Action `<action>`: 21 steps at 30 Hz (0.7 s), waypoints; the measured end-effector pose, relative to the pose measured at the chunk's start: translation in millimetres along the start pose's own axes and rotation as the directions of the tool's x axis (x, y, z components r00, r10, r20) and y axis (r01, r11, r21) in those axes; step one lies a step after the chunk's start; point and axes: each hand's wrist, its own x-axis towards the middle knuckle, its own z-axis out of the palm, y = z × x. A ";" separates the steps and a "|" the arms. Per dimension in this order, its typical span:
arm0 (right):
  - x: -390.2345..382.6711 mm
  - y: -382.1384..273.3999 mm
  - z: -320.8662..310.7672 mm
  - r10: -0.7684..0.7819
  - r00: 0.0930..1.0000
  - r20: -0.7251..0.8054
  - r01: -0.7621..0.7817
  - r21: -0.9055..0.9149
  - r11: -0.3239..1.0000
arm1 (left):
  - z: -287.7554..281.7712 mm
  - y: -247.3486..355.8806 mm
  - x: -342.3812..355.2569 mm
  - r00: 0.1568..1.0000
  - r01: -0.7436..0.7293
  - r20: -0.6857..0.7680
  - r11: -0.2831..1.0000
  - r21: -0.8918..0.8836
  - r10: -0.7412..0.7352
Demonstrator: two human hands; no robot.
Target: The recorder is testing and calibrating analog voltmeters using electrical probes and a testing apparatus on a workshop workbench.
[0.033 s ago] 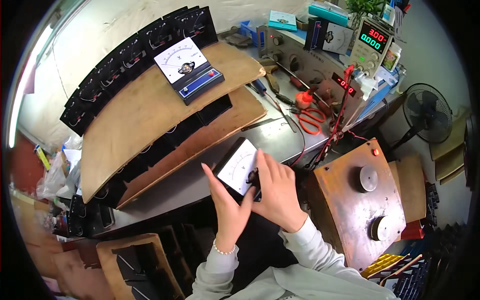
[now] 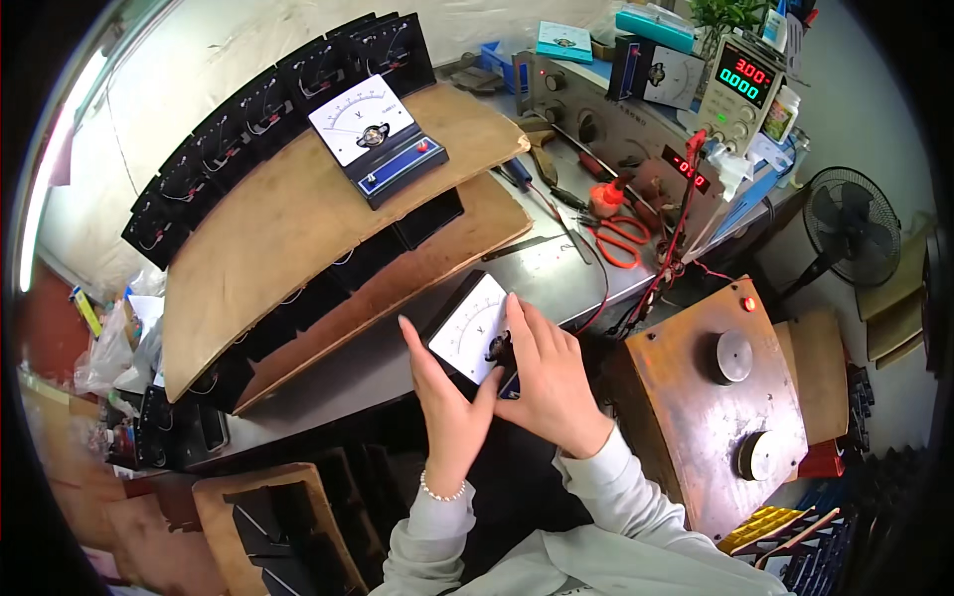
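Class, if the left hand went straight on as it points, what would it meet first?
Probably the lower brown board, at its front edge, though depth is unclear, so the left hand might pass over it.

The head camera, left of a side-by-side fisheye pair, looks down and forward from above the grey sleeves [image 2: 427, 541], with the left hand [image 2: 447, 412] and right hand [image 2: 554, 385] close at the near middle; its wide, rim-bent field runs across the metal workbench [image 2: 542, 275] to the far wall [image 2: 229, 40], and right to the electric fan [image 2: 851, 212]
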 end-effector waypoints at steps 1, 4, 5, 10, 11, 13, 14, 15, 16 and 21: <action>1.3 7.7 -1.3 -0.010 1.000 -0.014 0.011 0.089 0.996 | -4.8 -2.7 8.3 1.000 -0.016 0.026 0.999 0.031 0.015; -11.0 30.9 -2.7 0.106 0.990 -0.088 -0.076 0.287 0.955 | -13.3 -10.5 24.4 0.994 -0.012 0.112 1.000 0.017 0.010; -18.1 34.8 -2.2 0.166 0.979 -0.120 -0.122 0.313 0.942 | -15.4 -11.7 27.5 0.992 -0.023 0.121 1.000 0.020 0.020; -41.0 34.7 -0.8 0.342 0.929 -0.141 -0.248 0.449 0.858 | -22.7 -9.7 45.5 0.962 0.065 0.274 0.979 -0.193 -0.010; -43.7 32.8 1.1 0.342 0.928 -0.147 -0.236 0.478 0.846 | -24.5 -9.0 48.8 0.946 0.082 0.324 0.974 -0.213 -0.008; -48.9 26.8 2.2 0.362 0.925 -0.116 -0.263 0.491 0.830 | -27.6 -11.4 55.9 0.930 0.060 0.367 0.975 -0.212 0.023; -49.8 23.3 2.3 0.371 0.924 -0.087 -0.281 0.503 0.817 | -28.3 -11.4 59.2 0.915 0.031 0.400 0.976 -0.215 0.059; -49.1 19.5 2.8 0.367 0.924 -0.109 -0.259 0.527 0.809 | -28.7 -9.4 62.0 0.904 0.068 0.424 0.967 -0.245 0.044; -50.1 18.4 4.7 0.365 0.925 -0.107 -0.258 0.529 0.808 | -28.0 -9.4 63.1 0.905 0.068 0.423 0.968 -0.243 0.043; -51.8 18.3 7.3 0.415 0.908 -0.066 -0.313 0.553 0.772 | -27.6 -11.2 63.6 0.882 0.147 0.472 0.949 -0.278 0.002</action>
